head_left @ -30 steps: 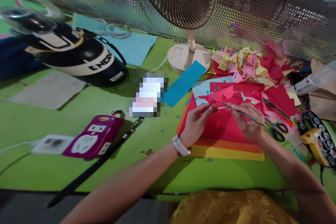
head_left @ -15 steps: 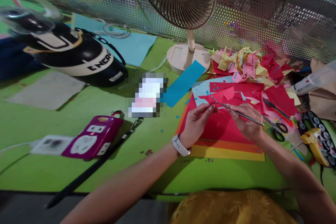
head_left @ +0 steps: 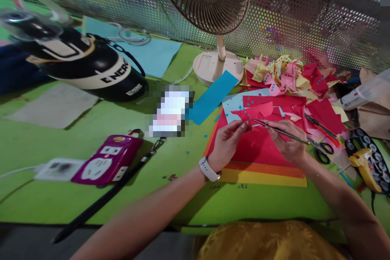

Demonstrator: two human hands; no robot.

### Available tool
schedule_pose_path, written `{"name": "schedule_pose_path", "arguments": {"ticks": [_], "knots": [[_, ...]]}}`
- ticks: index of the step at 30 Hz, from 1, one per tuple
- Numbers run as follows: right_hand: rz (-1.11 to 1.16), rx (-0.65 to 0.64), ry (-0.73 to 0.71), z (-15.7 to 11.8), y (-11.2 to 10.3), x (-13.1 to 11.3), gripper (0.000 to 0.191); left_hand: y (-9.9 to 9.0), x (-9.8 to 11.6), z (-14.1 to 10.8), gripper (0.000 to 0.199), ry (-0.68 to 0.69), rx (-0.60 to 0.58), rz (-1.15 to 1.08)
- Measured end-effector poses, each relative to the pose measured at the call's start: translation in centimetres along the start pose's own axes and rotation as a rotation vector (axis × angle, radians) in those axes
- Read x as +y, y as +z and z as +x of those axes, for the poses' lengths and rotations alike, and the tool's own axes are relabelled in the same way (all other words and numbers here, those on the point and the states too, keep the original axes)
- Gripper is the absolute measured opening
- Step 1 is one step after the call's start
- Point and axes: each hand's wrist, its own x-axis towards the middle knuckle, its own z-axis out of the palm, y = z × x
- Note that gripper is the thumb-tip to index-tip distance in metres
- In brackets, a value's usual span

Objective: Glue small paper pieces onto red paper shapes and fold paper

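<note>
My right hand grips a pair of metal tweezers, whose tips point left toward my left fingertips. My left hand is closed in a pinch, with a watch on its wrist; whatever lies between thumb and finger is too small to make out. Both hands are above a stack of red, orange and yellow paper sheets. Just beyond the fingers lie a cut red piece and a pale blue sheet scattered with tiny blue paper bits.
Scissors, a pen-like cutter and a yellow glue gun lie right. Folded paper shapes pile up behind. A fan base, blue strip, blurred phone, purple power strip and black bottle stand or lie left.
The tweezers have turned slightly in my right hand, their two arms now showing apart. My left hand has barely moved, still pinching.
</note>
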Motion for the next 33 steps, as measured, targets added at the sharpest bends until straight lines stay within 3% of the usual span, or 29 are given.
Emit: {"name": "schedule_pose_path", "arguments": {"ticks": [21,27,33], "knots": [[0.027,-0.003,0.025,0.1,-0.1,-0.1,0.013,-0.2,-0.1,0.0,0.024,-0.008,-0.038,0.002],[0.006,0.073,-0.009,0.1,-1.0,0.7,0.034,-0.1,0.2,0.0,0.025,-0.027,-0.037,-0.021],[-0.009,0.049,0.173,0.4,-1.2,3.4,0.034,-0.3,0.1,0.2,0.025,-0.031,-0.021,-0.026]]}}
